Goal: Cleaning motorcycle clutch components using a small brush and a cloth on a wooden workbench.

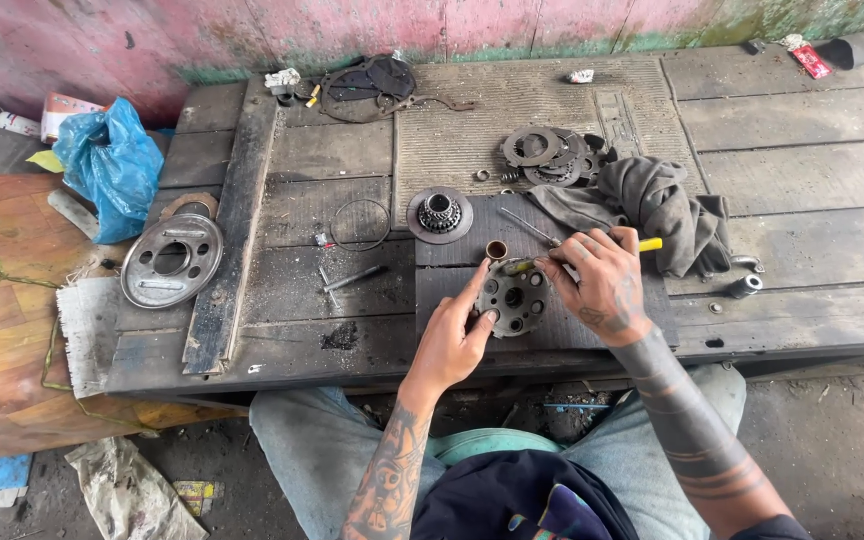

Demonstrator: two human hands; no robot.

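Your right hand [600,283] is closed round a yellow-handled screwdriver [652,244], fingers wrapped over the shaft so the tip comes down onto the top edge of the hub [513,297]. Your left hand [455,335] is not gripping anything; its fingers are spread, with the fingertips pressed against the hub's left rim, which looks like a way to keep the round part from turning or sliding while the tool bears on it. The hub lies flat on a dark board [452,290] near the front edge of the bench [802,180], right in front of your knees, so both forearms can reach it from below.

Just beyond the hub stands a small bush [496,249], and further back on the same board a toothed gear on a disc [439,214], both kept close but apart from the hub. A grey rag [667,205] is bunched behind your right hand, with a pile of ringed plates [550,156] beyond it toward the back edge. A thin wire ring [359,224] and a loose bolt [354,278] lie left of the board; a bright round cover [171,259] sits by the bench's left end, beside a blue bag [112,165].

The bench is rough, greasy grey planks, partly covered by a ribbed mat [512,100]. Behind it runs a stained pink wall [252,30]; the floor below is dirty concrete with scraps.
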